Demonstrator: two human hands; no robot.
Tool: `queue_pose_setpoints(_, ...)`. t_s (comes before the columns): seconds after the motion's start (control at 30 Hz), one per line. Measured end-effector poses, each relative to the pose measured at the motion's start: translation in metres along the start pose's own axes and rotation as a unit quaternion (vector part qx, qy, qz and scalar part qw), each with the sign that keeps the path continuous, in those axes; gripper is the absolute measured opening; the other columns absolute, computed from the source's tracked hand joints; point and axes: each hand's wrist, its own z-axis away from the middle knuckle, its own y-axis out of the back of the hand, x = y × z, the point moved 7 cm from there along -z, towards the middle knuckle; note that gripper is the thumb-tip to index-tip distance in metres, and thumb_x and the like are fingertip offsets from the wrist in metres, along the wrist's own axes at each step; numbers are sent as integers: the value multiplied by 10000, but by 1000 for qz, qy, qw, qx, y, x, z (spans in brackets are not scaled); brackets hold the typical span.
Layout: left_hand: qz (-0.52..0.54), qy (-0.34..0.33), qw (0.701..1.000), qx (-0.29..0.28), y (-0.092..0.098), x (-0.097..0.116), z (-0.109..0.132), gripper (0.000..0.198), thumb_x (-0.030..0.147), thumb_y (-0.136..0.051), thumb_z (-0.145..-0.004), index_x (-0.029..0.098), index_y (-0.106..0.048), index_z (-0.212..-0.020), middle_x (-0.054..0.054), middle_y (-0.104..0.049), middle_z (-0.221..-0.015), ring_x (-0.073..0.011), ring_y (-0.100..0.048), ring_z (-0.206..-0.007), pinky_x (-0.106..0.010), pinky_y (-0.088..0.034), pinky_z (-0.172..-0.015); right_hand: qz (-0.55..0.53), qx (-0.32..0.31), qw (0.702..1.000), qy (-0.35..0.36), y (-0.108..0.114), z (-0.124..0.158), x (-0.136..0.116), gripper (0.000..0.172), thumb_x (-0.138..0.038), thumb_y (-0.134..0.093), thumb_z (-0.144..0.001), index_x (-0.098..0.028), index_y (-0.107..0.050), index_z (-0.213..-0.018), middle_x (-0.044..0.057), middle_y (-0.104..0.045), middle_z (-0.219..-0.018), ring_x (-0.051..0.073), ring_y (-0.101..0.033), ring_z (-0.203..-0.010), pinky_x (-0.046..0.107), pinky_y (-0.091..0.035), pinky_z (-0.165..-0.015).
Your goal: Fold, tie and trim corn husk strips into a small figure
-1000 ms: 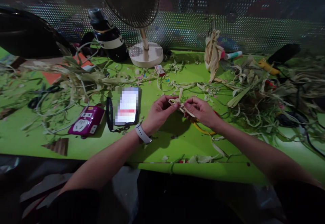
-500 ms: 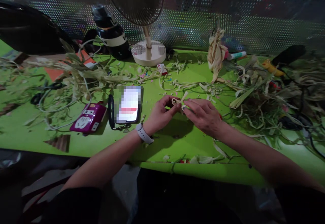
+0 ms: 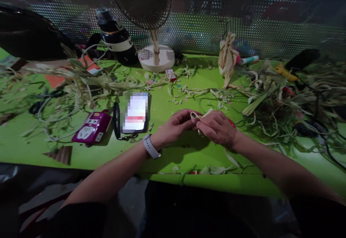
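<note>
Pale strips of corn husk (image 3: 195,116), with a small loop standing up on the left, sit between my two hands above the green table (image 3: 164,162). My left hand (image 3: 180,123) pinches the strips near the base of the loop, thumb against fingers. From the other side my right hand (image 3: 217,127) is closed on the same husk, its fingers curled over so that part of the strip is hidden. A red object (image 3: 231,123) shows just behind my right hand; I cannot make out what it is.
A phone (image 3: 136,112) and a purple power socket (image 3: 92,128) lie on the left. Behind stand a fan (image 3: 156,58), a dark bottle (image 3: 119,43) and a bound husk figure (image 3: 227,58). Loose husks (image 3: 259,104) heap on the right, near a yellow-handled tool (image 3: 286,72).
Both hands have shifted slightly right and down with the husk. My right hand's fingers have curled in closer around it. The view has moved a little.
</note>
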Motion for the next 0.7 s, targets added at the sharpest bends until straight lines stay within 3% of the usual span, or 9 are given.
queue_pose_setpoints(0.2,102,51,993,32,-1,-13,1,350,362,-787,-710,186,-639,-975,-23,-657,-896,-107,-605,-791,-249,-509,-767,-25,-23,999,-15,-4,3,1,266,-96,-525,-875,-282,-580,-1057,-5,-665,-854,153,-519,-824,322,-410,-751)
queue_pose_setpoints(0.33,56,15,998,40,-2,-8,3,326,395,-746,-753,175,-618,-957,4,-597,-808,-84,-537,-738,-220,-462,-720,34,-17,999,-7,-1,1,-1,224,-104,-555,-877,-278,-599,-1011,-15,-667,-822,148,-506,-764,317,-390,-738)
queue_pose_setpoints(0.43,43,-7,998,50,-5,-4,5,304,417,-709,-785,178,-592,-933,11,-568,-816,-81,-503,-728,-213,-436,-698,18,-16,1000,-10,0,0,-1,236,-105,-565,-874,-274,-597,-1036,-7,-662,-829,153,-506,-781,321,-384,-749)
queue_pose_setpoints(0.6,99,-50,991,70,-5,-2,5,281,378,-707,-793,211,-575,-977,-6,-574,-932,-94,-519,-786,-230,-456,-746,-45,16,995,-86,-3,1,8,210,-133,-543,-897,-258,-574,-1062,7,-653,-820,165,-523,-790,327,-394,-749)
queue_pose_setpoints(0.7,50,-81,993,67,-3,4,5,275,375,-684,-816,224,-575,-1019,-22,-578,-996,-110,-524,-817,-238,-461,-731,-98,48,980,-164,-5,2,15,104,-178,-517,-926,-236,-569,-995,22,-648,-797,167,-548,-767,324,-422,-723)
